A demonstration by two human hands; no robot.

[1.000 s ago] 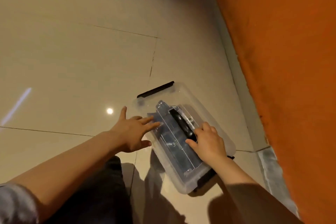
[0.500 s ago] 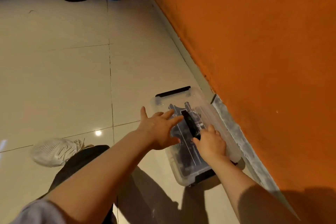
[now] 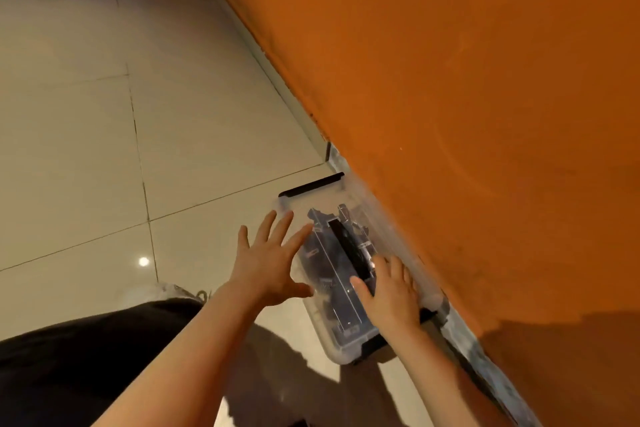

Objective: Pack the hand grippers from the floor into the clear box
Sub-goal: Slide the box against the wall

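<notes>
Cream tiled floor (image 3: pixel 86 135) meets an orange wall (image 3: pixel 467 97) — the clear box (image 3: pixel 349 336) sits tight against that wall's base, lid on.

Dark hand grippers (image 3: pixel 320 255) show dimly through the lid, inside the box; its black handle (image 3: pixel 348 246) runs along the lid's middle. The step looks like pressing the lid shut — best done with even downward pressure on both long edges, then checking the black end clips (image 3: pixel 311 185). The left hand (image 3: pixel 268 267) lies flat with fingers spread on the box's floor-side edge; the right hand (image 3: pixel 389 291) rests flat on the lid beside the handle, fingers straight, gripping nothing.
</notes>
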